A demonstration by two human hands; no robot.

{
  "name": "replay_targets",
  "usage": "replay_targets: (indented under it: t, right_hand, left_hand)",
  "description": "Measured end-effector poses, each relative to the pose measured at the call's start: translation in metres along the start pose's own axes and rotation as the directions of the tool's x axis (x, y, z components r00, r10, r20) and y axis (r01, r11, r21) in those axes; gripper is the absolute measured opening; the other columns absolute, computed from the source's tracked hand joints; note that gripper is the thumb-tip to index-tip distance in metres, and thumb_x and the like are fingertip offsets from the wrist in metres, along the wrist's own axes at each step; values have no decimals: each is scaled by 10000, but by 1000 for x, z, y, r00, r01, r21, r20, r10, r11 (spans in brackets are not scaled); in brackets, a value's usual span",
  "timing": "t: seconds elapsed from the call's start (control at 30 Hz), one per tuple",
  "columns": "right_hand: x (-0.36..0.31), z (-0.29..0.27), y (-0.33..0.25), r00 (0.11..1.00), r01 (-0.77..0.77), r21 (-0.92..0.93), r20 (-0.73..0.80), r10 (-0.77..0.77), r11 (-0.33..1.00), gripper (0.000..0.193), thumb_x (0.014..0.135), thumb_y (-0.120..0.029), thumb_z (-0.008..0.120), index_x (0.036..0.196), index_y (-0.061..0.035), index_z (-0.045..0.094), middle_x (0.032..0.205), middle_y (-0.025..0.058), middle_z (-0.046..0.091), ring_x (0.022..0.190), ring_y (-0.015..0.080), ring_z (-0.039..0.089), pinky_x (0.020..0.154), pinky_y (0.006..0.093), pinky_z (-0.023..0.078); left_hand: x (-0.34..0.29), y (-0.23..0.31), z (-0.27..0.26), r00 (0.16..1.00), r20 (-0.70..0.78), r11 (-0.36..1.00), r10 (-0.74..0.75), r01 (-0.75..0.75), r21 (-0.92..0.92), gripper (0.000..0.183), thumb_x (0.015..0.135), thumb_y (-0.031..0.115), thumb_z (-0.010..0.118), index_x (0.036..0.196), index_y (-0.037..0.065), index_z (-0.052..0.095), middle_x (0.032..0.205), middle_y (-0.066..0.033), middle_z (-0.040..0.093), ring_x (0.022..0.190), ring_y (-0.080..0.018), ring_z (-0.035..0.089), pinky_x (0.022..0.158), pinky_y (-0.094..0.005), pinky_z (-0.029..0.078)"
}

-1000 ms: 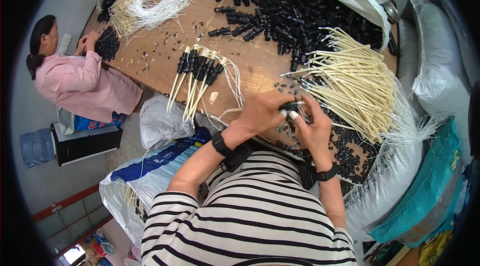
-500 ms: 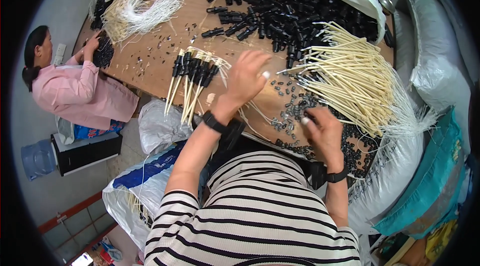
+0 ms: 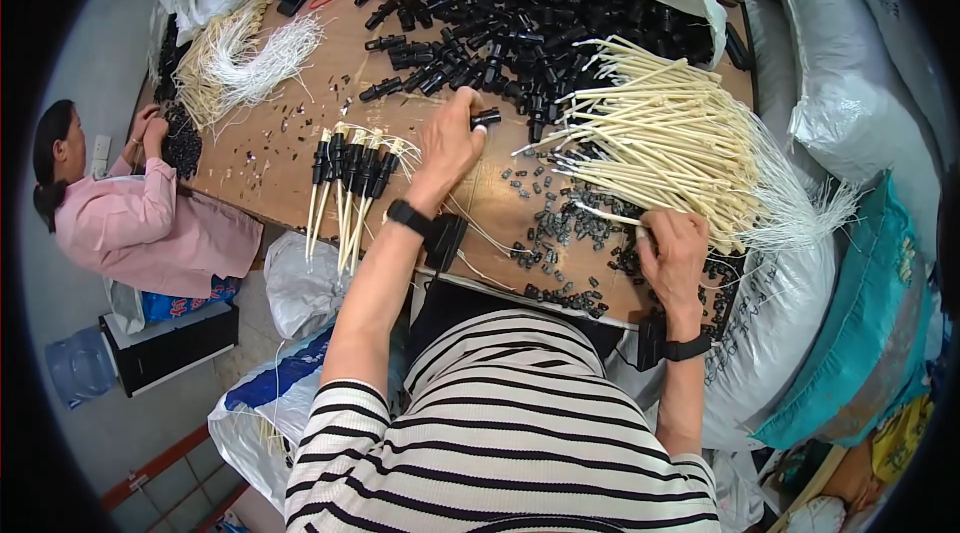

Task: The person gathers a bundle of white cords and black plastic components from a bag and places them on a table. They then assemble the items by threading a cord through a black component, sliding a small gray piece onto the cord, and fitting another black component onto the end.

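— Gripped a short black connector with the fingers of the left hand, held over the table just below the heap of loose connectors.
— And with the right hand?
— Closed the fingers on one end of a cream stick, white-tipped, pointed leftward above scattered small dark pieces.
— Noticed what about the surface?
— Saw a brown tabletop, scuffed, speckled toward the left. Found a large bundle of cream sticks on the right, with white threads trailing past the edge, and a row of joined sticks and connectors near the left forearm.
— Looked round the room too?
— Spotted a co-worker in pink at the far left end, near a dark pile. Saw a blue water bottle beside a black-sided cabinet on the grey floor. Counted in, at right, bulging white sacks and a teal sack.
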State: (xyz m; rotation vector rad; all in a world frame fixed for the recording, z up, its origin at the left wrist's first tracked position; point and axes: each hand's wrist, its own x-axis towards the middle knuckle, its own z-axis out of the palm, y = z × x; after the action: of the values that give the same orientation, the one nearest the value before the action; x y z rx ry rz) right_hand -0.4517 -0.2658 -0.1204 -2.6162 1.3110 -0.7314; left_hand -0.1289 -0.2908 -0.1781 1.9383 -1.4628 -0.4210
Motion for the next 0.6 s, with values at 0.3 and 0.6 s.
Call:
replay_targets:
  t: [0.3, 0.6]
  right_hand:
    - [4, 41, -34, 995, -72, 317, 93, 44, 946, 331, 824, -95, 637, 1149, -152, 661, 741, 64, 535, 604, 264, 570, 526, 361, 451]
    - [14, 17, -59, 890, -199, -166, 382, 249, 966, 548, 711, -315, 780, 1192, -134, 590, 787, 114, 671, 647, 304, 659, 549, 408, 500]
  left_hand:
    - [-60, 25, -14, 948, 287, 917, 140, -15, -400, 279, 769, -17, 568, 1037, 39, 625, 913, -103, 646, 889, -224, 625, 796, -320, 483]
    - [-73, 19, 9, 776, 27, 776, 631, -629, -44, 225, 758, 8, 650, 948, 126, 632, 960, -48, 662, 994, -243, 598, 857, -421, 453]
